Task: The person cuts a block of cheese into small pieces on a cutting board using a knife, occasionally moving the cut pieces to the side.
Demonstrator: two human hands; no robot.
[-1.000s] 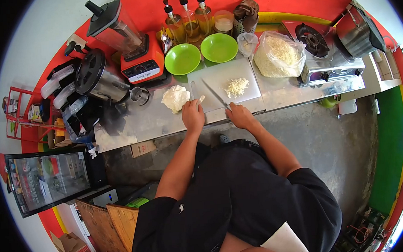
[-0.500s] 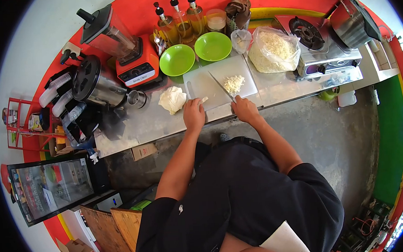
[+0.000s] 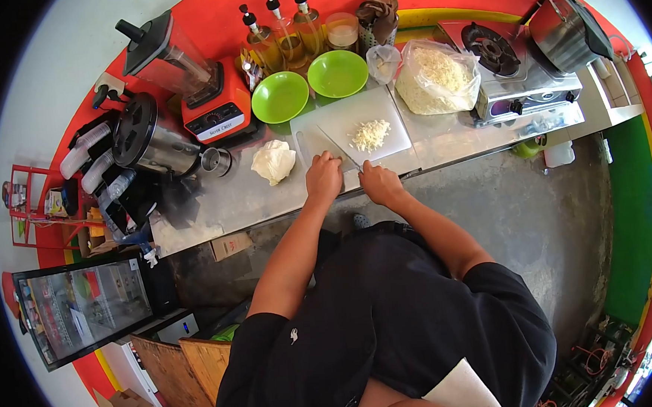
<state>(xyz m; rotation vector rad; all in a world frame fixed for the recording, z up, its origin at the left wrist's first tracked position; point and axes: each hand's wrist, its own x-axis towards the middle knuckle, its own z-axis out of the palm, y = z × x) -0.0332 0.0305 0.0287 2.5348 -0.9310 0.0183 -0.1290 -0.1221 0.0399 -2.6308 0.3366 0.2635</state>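
Note:
My right hand is closed around the handle of a knife, whose blade slants up and left across a white cutting board. At the board's front edge, beside the knife, my left hand has its fingers drawn together. What it holds, if anything, is hidden under the fingertips. A heap of finely chopped pale vegetable lies on the board, to the right of the blade. Left of the board, on the steel counter, rests a pale, cabbage-like chunk.
Two green bowls stand behind the board, with pump bottles further back. A bag of shredded pale food sits to the right, before a gas stove. On the left are a red blender and a steel cup.
My left hand has moved right, closer to the knife; a small pale piece seen at its fingertips is now hidden. My right hand and the knife have shifted slightly left. The view has shifted slightly.

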